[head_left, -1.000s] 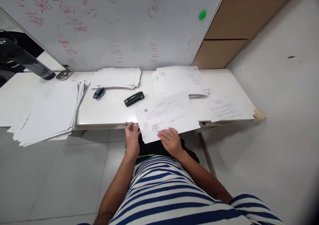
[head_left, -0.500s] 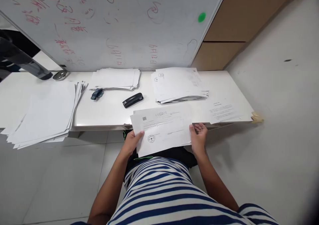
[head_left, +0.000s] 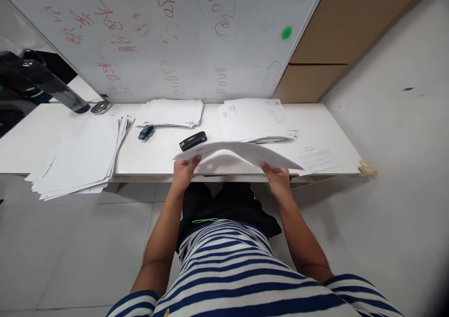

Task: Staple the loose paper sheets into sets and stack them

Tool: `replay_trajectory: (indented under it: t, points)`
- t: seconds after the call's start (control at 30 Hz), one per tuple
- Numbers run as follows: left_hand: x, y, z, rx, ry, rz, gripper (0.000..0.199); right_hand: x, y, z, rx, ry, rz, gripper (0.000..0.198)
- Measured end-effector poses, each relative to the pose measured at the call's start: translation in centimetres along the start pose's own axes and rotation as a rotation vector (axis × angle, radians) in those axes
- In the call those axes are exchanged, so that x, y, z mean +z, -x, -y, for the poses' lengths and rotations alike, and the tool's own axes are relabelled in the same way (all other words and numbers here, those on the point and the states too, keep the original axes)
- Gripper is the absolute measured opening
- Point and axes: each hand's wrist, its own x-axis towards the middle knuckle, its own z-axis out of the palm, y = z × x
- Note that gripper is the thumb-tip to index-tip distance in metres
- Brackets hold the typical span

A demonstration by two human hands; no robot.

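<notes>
Printed paper sheets point(head_left: 242, 149) are held up over the front edge of the desk, arched in the middle and seen almost edge-on. My left hand point(head_left: 184, 171) pinches their near edge on the left, thumb on top. On the right, my right hand point(head_left: 277, 177) grips the same edge between thumb and fingers. How many sheets there are, I cannot tell. Just behind the left end of the paper lies a black stapler point(head_left: 193, 140). A stack of printed papers point(head_left: 254, 118) sits behind the sheets, partly covered by them.
A white desk point(head_left: 157, 160) runs below a whiteboard point(head_left: 196, 41). At left are a large paper stack point(head_left: 84, 148) overhanging the front edge, a dark bottle point(head_left: 59, 85) and a mouse point(head_left: 100, 107). Another stack point(head_left: 171, 112), a small dark-blue object point(head_left: 146, 132) and a loose printed sheet point(head_left: 317, 158) lie about.
Both hands have raised the sheets forward over the desk edge. The paper has gone from nearly flat, print showing, to arched and edge-on. The view has shifted slightly.
</notes>
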Motion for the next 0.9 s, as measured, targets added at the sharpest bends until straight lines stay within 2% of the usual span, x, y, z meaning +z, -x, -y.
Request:
replay_trajectory:
  t: [0.07,0.13,0.27,0.4,0.53,0.63,0.77,0.83,0.9]
  points:
    - [0.6,0.0,1.0,-0.041,0.051,0.017,0.048,1.1,0.3,-0.3,0.018,-0.014,0.020,0.043]
    - [0.9,0.2,1.6,-0.016,0.064,0.029,0.048,1.7,0.6,-0.5,-0.005,-0.022,-0.020,0.051]
    - [0.8,0.4,2.1,0.040,-0.039,0.012,0.045,2.1,0.9,-0.5,-0.081,0.032,-0.026,0.051]
    - [1.1,0.6,2.1,0.047,-0.100,0.022,0.043,2.0,1.5,-0.3,-0.135,0.113,0.016,0.048]
    - [1.2,0.9,1.6,0.111,-0.155,0.095,0.039,0.6,1.9,-0.4,-0.187,0.203,-0.091,0.045]
    - [0.8,-0.1,1.2,0.180,-0.254,0.095,0.035,-1.4,1.4,-1.3,-0.095,0.157,-0.169,0.045]
    - [0.1,-3.7,1.5,0.401,-0.645,0.033,0.026,-4.4,0.5,-3.7,0.128,-0.065,-0.127,0.045]
    - [-0.1,-5.6,2.2,0.430,-0.834,0.005,0.039,-5.6,0.4,-4.8,0.209,-0.114,-0.132,0.044]
    - [-0.1,-7.1,3.1,0.383,-0.927,0.010,0.054,-6.3,0.5,-5.6,0.262,-0.127,-0.151,0.043]
